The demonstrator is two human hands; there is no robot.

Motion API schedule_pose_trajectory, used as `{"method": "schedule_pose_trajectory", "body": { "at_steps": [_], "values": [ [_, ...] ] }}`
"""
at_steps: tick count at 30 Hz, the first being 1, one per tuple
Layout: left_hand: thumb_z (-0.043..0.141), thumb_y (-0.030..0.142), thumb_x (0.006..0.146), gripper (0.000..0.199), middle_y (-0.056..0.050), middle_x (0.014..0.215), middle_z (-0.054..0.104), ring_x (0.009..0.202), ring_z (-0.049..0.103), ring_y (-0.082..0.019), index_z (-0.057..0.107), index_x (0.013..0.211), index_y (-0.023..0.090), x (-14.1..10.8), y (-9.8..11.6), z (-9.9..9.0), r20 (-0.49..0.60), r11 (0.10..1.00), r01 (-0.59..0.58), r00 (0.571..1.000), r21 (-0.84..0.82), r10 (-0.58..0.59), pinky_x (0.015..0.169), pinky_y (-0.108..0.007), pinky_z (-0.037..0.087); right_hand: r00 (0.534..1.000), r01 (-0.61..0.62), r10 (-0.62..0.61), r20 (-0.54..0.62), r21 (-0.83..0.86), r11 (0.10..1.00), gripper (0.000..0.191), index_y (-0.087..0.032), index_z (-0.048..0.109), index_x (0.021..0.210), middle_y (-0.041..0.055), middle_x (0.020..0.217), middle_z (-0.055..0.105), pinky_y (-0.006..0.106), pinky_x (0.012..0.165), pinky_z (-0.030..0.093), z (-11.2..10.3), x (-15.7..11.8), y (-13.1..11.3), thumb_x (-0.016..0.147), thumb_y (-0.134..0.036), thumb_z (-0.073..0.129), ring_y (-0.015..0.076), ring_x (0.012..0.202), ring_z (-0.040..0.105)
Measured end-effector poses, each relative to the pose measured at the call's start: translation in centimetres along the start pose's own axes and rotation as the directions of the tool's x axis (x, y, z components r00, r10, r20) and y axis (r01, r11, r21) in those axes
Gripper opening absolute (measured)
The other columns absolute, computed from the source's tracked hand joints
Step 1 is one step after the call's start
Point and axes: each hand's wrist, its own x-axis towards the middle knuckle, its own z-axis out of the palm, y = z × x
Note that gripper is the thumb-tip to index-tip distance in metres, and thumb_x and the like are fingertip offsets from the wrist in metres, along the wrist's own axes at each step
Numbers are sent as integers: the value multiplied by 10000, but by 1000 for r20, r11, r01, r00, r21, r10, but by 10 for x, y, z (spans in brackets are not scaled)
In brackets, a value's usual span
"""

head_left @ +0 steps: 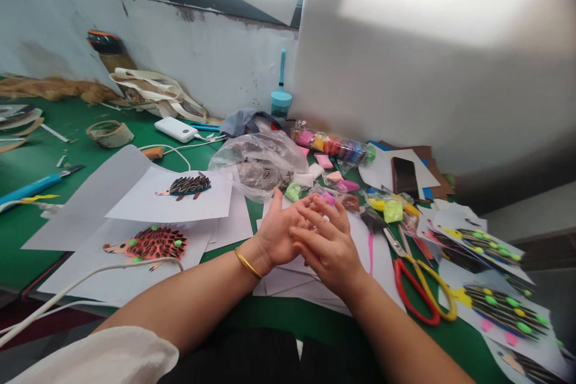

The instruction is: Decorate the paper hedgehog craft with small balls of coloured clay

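My left hand (279,234) is palm up over the white paper sheets (292,285), thumb out and fingers stretched. Across its palm and fingers lies my right hand (330,246), palm down with the fingers extended. Anything between the two palms is hidden. Just beyond my fingertips are small wrapped packs of modelling clay, among them a green pack (293,192), a brown pack (350,202) and a black pack (374,220). Scissors (416,279) with red and yellow handles lie right of my right hand.
Left are hedgehog pictures, one with dark seed spines (191,185) and one with a red body (155,243). A plastic bag of seeds (265,168) and a tube of coloured clay (335,145) lie behind. Finished pictures (504,306) and a phone (405,177) are right; a white cable (85,276) crosses the left.
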Motion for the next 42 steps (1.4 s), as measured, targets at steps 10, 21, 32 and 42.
{"method": "schedule_pose_trajectory", "body": {
  "at_steps": [10,21,32,42],
  "values": [
    [230,725,936,754,-158,1163,667,1059,646,-240,649,1153,137,0,5,4,-25,987,-135,990,88,137,863,-341,522,963,-235,253,-89,173,956,107,-269,716,975,51,1080,717,451,987,478,-20,-3,30,894,-237,654,243,1085,612],
    [294,705,941,682,-130,1101,684,1086,646,-246,669,1054,148,8,23,-6,-149,954,-290,943,77,299,971,-420,500,659,-666,512,551,110,738,105,-233,693,875,6,852,708,294,688,461,-36,-21,70,841,-289,611,170,761,616],
    [292,686,952,660,-122,1060,689,1041,655,-238,663,1041,146,8,22,-5,-163,957,-281,943,79,290,938,-409,511,729,-517,352,587,135,846,79,-231,714,863,29,868,608,330,784,460,-24,-24,73,838,-246,641,183,846,587],
    [308,680,952,637,-131,1055,689,1017,666,-234,658,1046,156,8,23,-5,-167,957,-279,943,80,289,904,-400,533,728,-504,348,590,117,856,73,-230,706,850,23,878,614,316,756,482,-18,-24,72,829,-235,637,185,859,601]
  ]
}}
